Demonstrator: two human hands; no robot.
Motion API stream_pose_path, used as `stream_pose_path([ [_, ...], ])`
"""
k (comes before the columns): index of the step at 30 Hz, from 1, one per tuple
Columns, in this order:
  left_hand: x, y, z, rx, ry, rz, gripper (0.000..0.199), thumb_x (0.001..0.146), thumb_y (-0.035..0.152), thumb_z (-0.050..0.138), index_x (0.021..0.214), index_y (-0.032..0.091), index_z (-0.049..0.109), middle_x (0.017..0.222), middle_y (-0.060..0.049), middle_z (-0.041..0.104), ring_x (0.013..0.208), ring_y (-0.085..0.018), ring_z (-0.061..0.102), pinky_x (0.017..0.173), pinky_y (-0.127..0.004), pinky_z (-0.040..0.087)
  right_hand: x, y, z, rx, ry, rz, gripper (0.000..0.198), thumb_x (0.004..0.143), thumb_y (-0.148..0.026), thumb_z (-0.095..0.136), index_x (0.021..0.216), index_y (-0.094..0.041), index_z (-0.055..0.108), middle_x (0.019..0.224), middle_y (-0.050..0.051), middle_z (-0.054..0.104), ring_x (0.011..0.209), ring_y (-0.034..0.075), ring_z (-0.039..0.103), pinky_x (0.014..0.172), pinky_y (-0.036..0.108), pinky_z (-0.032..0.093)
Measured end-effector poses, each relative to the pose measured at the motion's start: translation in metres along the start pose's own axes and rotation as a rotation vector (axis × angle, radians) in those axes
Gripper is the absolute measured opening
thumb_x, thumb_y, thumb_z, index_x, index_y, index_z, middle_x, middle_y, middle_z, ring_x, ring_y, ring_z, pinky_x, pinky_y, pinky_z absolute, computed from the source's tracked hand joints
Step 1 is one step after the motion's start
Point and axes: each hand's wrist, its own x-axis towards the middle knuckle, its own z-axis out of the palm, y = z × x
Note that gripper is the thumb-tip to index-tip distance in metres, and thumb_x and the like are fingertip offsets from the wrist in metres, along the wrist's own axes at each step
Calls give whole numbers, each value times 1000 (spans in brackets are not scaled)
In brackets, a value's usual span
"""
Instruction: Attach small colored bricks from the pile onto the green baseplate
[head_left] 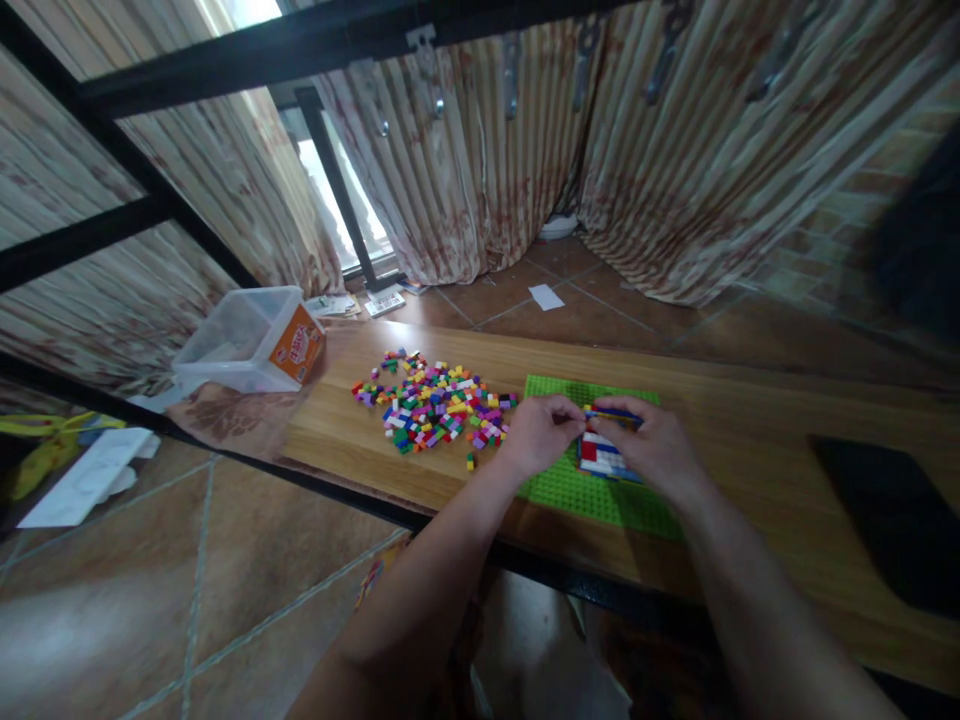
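A green studded baseplate lies on the wooden table, with a low build of toy bricks in red, white, blue and yellow on it. My left hand is at the build's upper left corner, thumb and index finger pinched together. Whatever is between those fingertips is too small to make out. Over the right side of the build curls my right hand, its thumb and fingers closed around the upper edge and hiding part of the bricks. Both hands' fingertips almost meet. Left of the baseplate spreads a pile of loose toy bricks.
A clear plastic box with an orange label stands at the table's left end on a patterned cloth. A dark flat object lies at the right. One small brick sits near the front edge. A black metal frame crosses above.
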Motion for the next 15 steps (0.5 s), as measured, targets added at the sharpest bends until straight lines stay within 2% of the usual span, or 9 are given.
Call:
stream_pose_path([
  [2,0,4,-8,77,-11,35,12,78,9,59,76,13,71,73,-1,70,69,-11,61,66,-20,47,-1,2,-1,-9,-5,-15,38,73,-49,67,98,-23,76,91,7,75,78,24,68,74,39,52],
  [5,0,8,-34,243,34,45,17,79,8,56,79,13,73,77,-2,72,71,-12,63,69,-21,48,-2,5,-2,-2,-18,-14,39,76,-52,64,99,-23,76,89,6,75,76,23,68,71,37,51],
  [10,-3,1,-89,516,130,-115,13,75,13,61,75,14,74,73,-3,73,70,-14,64,66,-21,48,-1,9,-3,-22,20,-20,38,78,-51,62,98,-23,76,81,5,74,65,20,64,63,35,49],
  [11,-5,-1,-97,568,115,-122,13,74,13,62,75,14,74,73,-4,73,71,-15,65,66,-22,49,-1,9,-4,-32,29,-25,37,77,-51,62,97,-23,76,80,5,74,64,20,64,63,35,49],
  [15,-10,-3,-108,710,76,-150,11,71,14,64,71,16,75,73,-5,73,73,-18,66,70,-25,50,0,9,-4,-36,41,-19,35,77,-48,62,96,-23,77,81,5,74,67,21,65,65,36,50],
])
